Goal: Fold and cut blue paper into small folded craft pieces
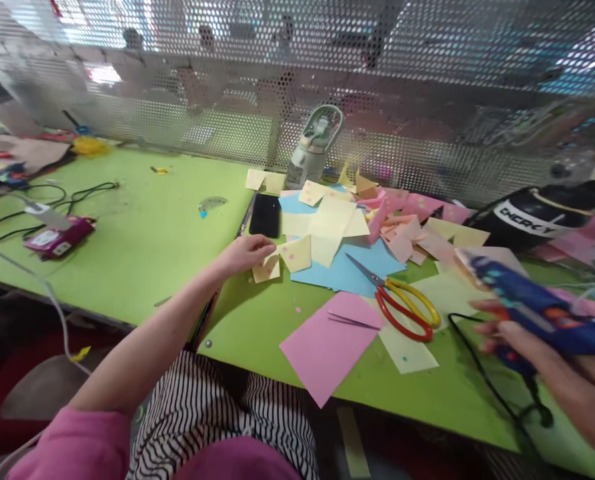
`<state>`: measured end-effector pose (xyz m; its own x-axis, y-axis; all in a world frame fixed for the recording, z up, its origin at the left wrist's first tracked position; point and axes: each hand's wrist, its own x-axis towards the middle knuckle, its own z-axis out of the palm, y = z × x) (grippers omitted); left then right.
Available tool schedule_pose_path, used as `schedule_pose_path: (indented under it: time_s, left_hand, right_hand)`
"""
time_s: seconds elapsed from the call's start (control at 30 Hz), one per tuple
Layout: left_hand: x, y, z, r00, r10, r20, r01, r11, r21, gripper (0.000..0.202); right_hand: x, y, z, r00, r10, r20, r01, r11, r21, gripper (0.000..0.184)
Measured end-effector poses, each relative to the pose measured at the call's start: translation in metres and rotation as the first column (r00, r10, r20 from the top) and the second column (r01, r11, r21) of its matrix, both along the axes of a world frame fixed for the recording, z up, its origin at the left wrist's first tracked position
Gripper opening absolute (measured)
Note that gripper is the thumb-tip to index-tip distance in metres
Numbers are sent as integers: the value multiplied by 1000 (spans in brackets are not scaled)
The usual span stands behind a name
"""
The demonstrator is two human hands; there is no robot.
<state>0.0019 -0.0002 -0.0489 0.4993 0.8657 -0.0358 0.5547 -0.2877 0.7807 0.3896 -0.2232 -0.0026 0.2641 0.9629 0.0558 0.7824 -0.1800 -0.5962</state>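
Observation:
My left hand (pixel 247 253) rests at the table's seam with its fingers pinched together at the edge of a yellow paper piece with pink dots (pixel 296 255), folded at an angle. Just above it lies a black phone (pixel 265 215). My right hand (pixel 520 340), smeared by motion, is wrapped round a blue hot glue gun (pixel 532 300) whose nozzle points up and left. Scissors with one red and one yellow handle (pixel 402 303) lie between the hands, partly on blue paper (pixel 322 270). Metal tweezers (pixel 352 321) rest on a pink sheet (pixel 322 353).
Heaped paper scraps (pixel 402 237) cover the back, near a clear water bottle (pixel 307 157) and a black bottle (pixel 527 210). A black cord (pixel 477 363) trails below the glue gun. A perforated metal screen (pixel 217 113) closes the rear. At left sits a maroon box (pixel 60 240) with cables.

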Motion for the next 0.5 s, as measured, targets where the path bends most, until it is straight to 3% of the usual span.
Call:
schedule_pose_path:
  time_s: [0.07,0.1,0.2,0.5]
  left_hand:
    - [3,0,-3,1000,-3,5,3,1000,15,31]
    - [4,0,-5,1000,-4,7,4,1000,23,32]
    - [5,0,-9,1000,-13,16,12,999,52,34]
    - [5,4,-15,999,-40,32,36,992,120,34]
  right_hand:
    - [-40,10,5,999,-34,-16,34,999,25,32]
    - [-60,17,6,992,55,-111,-66,993,-95,38]
    - [-103,42,1,951,156,-268,-207,963,-172,52]
    - [-124,93,-13,924,252,-286,-311,933,-183,50]
